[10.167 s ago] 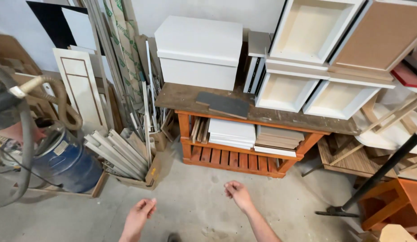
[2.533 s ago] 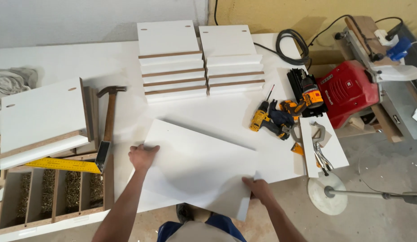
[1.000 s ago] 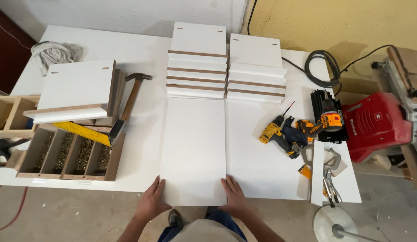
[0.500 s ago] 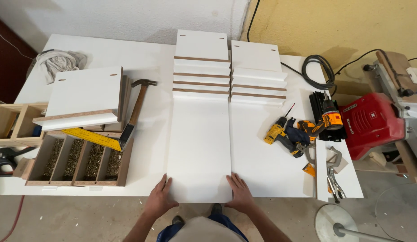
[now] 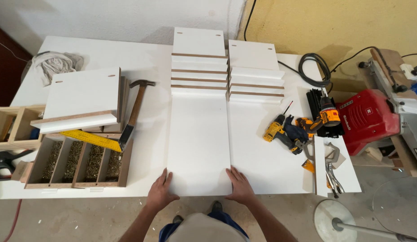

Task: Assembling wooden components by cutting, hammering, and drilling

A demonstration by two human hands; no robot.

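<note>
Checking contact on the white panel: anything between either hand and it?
Nothing visible. The left hand rests on the near left corner of the white panel and the right hand on its near right corner, both in direct contact. The hammer and drills lie off to the sides.

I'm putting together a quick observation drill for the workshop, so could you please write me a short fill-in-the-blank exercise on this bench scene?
1. Both hands, the left hand and the right hand, rest on the near corners of a long ____ panel.
2. The hammer lies to the ____ of that panel.
3. The yellow drill lies to the panel's ____.

Missing words: white; left; right
</note>
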